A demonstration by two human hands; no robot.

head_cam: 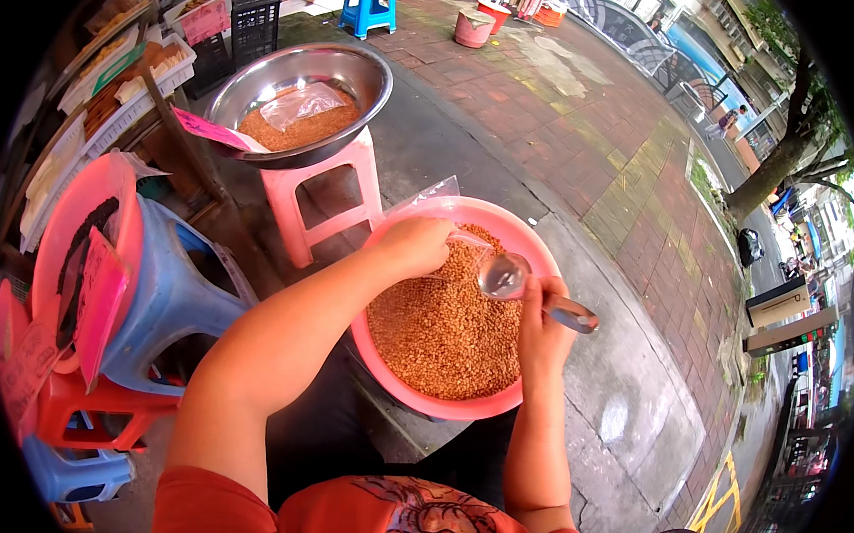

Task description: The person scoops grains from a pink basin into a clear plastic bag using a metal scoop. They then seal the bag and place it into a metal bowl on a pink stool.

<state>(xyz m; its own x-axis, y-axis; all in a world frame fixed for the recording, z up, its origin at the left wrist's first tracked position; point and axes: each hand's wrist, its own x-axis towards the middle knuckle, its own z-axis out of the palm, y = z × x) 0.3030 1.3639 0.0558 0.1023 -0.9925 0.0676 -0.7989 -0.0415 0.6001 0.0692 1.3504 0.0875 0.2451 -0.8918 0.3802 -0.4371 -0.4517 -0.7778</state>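
Observation:
In front of me is a pink plastic basin filled with a heap of small golden-brown granules, perhaps chopped nuts or grains. My left hand is over the basin's far left side, its fingers closed on a clear plastic bag. The bag's film is partly hidden behind that hand, and its contents are hard to make out. At the right rim, my right hand grips a metal scoop by its handle. The scoop's bowl points left, above the granules and close to the bag.
Beyond the basin, a steel bowl of reddish-brown granules rests on a pink stool. At left, another pink basin stands by a blue stool, with pink signs bearing writing. Food trays line the upper left. Paving stretches right.

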